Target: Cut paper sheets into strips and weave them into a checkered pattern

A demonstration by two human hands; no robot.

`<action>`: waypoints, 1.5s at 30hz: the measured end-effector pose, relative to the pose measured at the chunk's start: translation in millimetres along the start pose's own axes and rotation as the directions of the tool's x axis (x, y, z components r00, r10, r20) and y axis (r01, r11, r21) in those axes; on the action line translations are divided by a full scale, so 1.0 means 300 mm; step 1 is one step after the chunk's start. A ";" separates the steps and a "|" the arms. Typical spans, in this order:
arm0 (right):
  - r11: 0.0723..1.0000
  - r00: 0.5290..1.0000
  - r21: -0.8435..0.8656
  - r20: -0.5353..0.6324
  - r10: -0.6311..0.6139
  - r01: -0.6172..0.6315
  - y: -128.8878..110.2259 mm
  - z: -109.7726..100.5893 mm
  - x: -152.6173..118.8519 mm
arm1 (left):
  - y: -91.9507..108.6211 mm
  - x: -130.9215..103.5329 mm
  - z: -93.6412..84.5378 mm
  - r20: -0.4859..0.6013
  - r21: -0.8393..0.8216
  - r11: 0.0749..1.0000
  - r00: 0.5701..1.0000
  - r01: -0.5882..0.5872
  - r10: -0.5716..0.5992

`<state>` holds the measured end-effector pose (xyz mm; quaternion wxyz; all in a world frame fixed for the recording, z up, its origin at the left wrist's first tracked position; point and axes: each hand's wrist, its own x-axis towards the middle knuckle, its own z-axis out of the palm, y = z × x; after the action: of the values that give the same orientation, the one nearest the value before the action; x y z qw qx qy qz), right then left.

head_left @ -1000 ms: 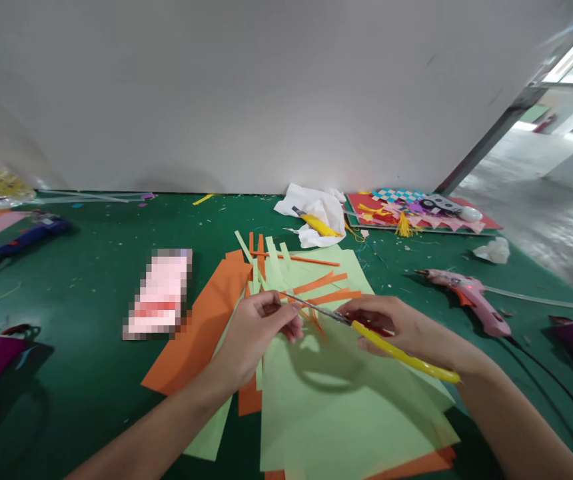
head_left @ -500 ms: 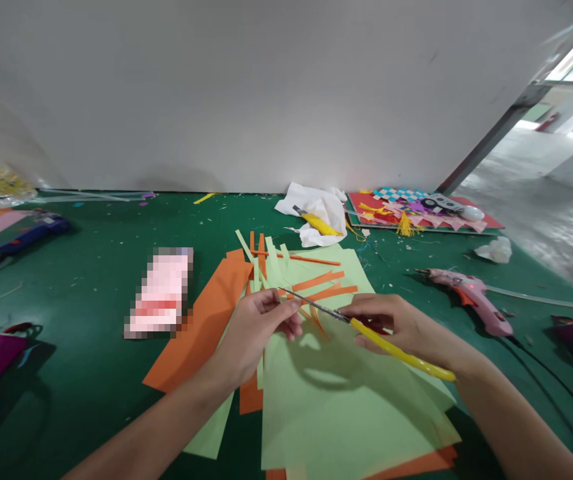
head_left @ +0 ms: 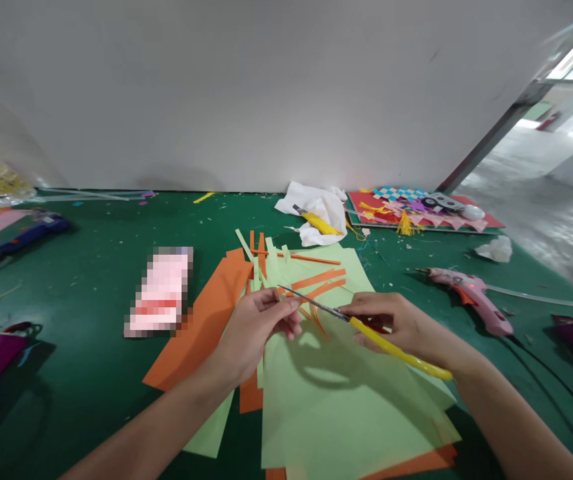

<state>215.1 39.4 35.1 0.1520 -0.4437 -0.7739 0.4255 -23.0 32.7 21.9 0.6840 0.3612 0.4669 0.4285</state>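
My right hand (head_left: 391, 323) is closed around scissors (head_left: 391, 350) with yellow handles. Their thin blades point left, and the tips reach over the fingers of my left hand (head_left: 266, 320). That hand is closed in a pinch, with thumb and forefinger on a narrow orange paper strip (head_left: 324, 289) whose free part runs right behind the blades; its pinched end is hidden. Below both hands lies a stack of pale green paper (head_left: 346, 420). More orange strips (head_left: 311, 259) and pale green strips (head_left: 272, 260) lie crossed at its far left corner.
Orange sheets (head_left: 201, 320) and a pixelated pink item (head_left: 161, 293) lie left. Behind, a yellow utility knife (head_left: 321, 223) rests on white tissue (head_left: 311, 197). A pink glue gun (head_left: 471, 297) with its cord is at right, a blue one (head_left: 34, 233) at far left.
The free end of the orange strip beyond the blades has shifted slightly left and away from me. Both hands and the scissors stay nearly in place.
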 end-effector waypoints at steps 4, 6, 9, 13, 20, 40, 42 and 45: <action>1.000 1.000 0.007 -0.003 -0.005 0.005 0.001 0.001 0.001 | 0.002 0.001 0.002 -0.002 0.005 1.000 1.000 0.002 -0.002; 1.000 1.000 0.007 -0.007 -0.003 0.003 0.002 0.001 0.001 | 0.003 0.001 0.002 -0.001 -0.001 1.000 1.000 0.003 -0.003; 1.000 1.000 -0.014 -0.007 -0.009 0.008 0.002 0.001 0.000 | 0.000 0.001 0.000 0.007 -0.012 1.000 1.000 0.002 -0.002; 0.999 0.999 -0.046 -0.028 -0.030 0.029 -0.001 0.001 0.000 | -0.005 0.003 -0.005 0.013 -0.018 1.000 1.000 0.004 -0.003; 0.999 1.000 -0.041 -0.022 -0.020 0.019 0.002 0.004 0.001 | -0.006 0.008 -0.003 0.018 -0.010 1.000 1.000 0.008 -0.008; 0.919 0.964 0.386 -0.203 0.174 -0.085 0.068 -0.008 0.000 | 0.012 0.004 -0.008 -0.009 0.070 0.984 0.986 -0.162 0.163; 0.845 0.959 0.535 -0.225 0.171 -0.025 0.059 -0.002 0.002 | 0.016 -0.006 -0.001 0.028 0.155 0.972 0.984 -0.175 0.173; 0.748 0.946 0.659 -0.287 0.153 0.080 0.061 0.010 0.010 | 0.017 -0.021 0.012 0.092 0.277 0.944 0.983 -0.179 0.159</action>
<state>221.9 44.7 18.5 0.4156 -0.4395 -0.5277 0.5964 -22.1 28.5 29.7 0.6014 0.5088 0.4671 0.4016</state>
